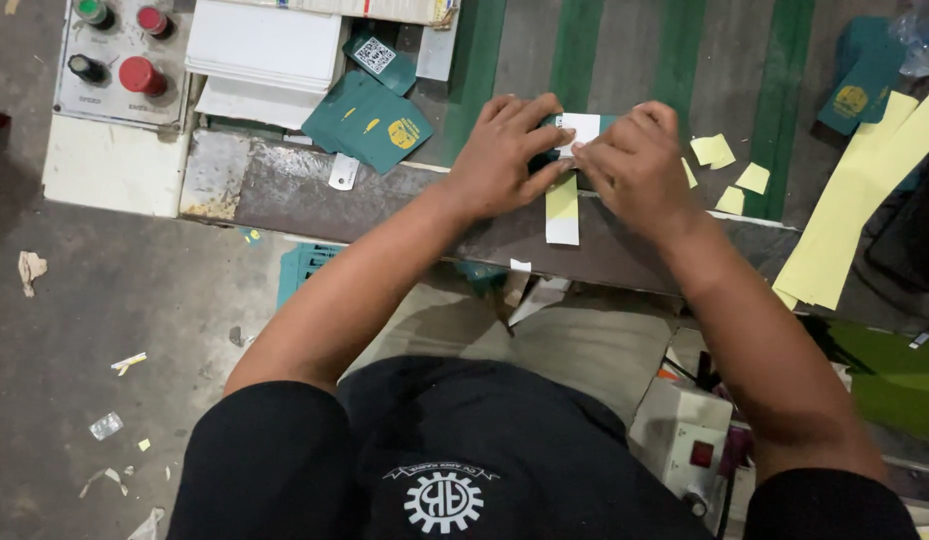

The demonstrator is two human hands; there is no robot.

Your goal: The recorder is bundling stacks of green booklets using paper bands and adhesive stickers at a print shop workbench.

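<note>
Left hand [499, 155], right hand [634, 165] | both grips pinching white label [581, 130] between them | apparently over green card [544, 150] | backing strip [561, 210] hanging toward body

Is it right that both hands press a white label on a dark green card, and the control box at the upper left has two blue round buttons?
Not quite. In the head view, the control box has red buttons, not blue. Both the left hand and right hand do press the white label.

Worn metal bench [284, 190] with green stripes. Left of the hands sits a pile of dark green tags [369, 120]; right of them, yellow paper scraps [724, 165] and long yellow strips [854, 210].
</note>
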